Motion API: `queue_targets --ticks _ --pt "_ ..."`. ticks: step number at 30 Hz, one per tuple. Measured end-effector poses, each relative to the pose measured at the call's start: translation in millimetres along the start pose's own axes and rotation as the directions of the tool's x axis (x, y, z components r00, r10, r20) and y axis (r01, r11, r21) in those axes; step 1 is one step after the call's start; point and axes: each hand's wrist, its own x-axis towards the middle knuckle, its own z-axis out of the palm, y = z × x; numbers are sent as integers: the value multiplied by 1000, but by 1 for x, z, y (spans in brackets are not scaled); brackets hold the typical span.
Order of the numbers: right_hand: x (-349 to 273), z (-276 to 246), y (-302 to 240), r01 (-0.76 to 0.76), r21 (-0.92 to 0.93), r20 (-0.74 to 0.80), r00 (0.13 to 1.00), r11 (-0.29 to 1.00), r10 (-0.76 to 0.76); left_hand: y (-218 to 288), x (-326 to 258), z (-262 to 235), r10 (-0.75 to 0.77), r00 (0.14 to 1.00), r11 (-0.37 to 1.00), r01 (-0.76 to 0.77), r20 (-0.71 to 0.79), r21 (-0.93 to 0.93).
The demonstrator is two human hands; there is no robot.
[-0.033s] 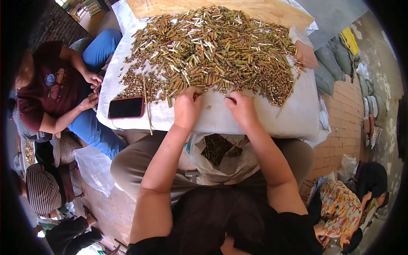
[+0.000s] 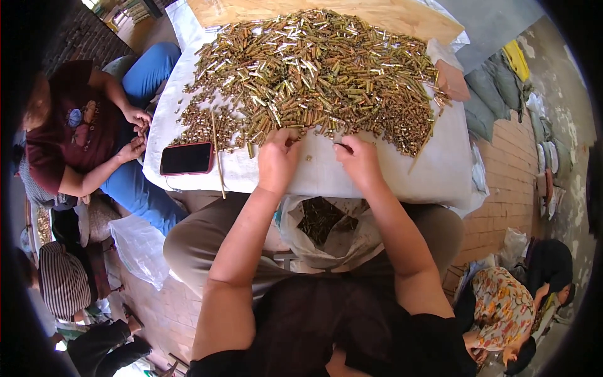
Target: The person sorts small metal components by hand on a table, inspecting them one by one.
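Observation:
A wide heap of small brass-coloured metal tubes [image 2: 326, 69] covers most of the white-covered table [image 2: 433, 176]. My left hand [image 2: 277, 162] rests at the heap's near edge, its fingers curled together; what they hold, if anything, is hidden. To the right, my right hand [image 2: 360, 163] is closed in a pinch over the cloth. A small dark tip shows at its thumb and forefinger, too small to name. Between the hands lies a tiny brass-coloured piece [image 2: 308, 158]. Shorter brass-coloured pieces gather at the heap's left [image 2: 201, 125] and right [image 2: 405, 135].
A phone [image 2: 186, 159] and a thin stick [image 2: 218, 157] lie left of my hands; another stick [image 2: 422, 147] lies right. Below the table edge, a white bag [image 2: 301, 242] holds dark pieces between my knees. A person [image 2: 81, 132] sits at the left; others work behind.

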Motion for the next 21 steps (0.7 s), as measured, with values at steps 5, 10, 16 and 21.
queue_targets --ticks 5,10,16,21 --pt "-24 -14 -12 -155 687 65 986 710 152 32 -32 4 -101 972 927 170 213 -335" --pt "-43 -36 -27 -196 729 165 980 656 109 65 -54 -1 -71 905 742 329 420 -584" --pt "-49 -45 -21 -229 688 208 971 689 115 68 -61 1 -14 917 660 308 399 -685" --pt "-47 -45 -26 -246 623 208 967 743 146 65 -59 -2 -69 886 653 388 459 -651"
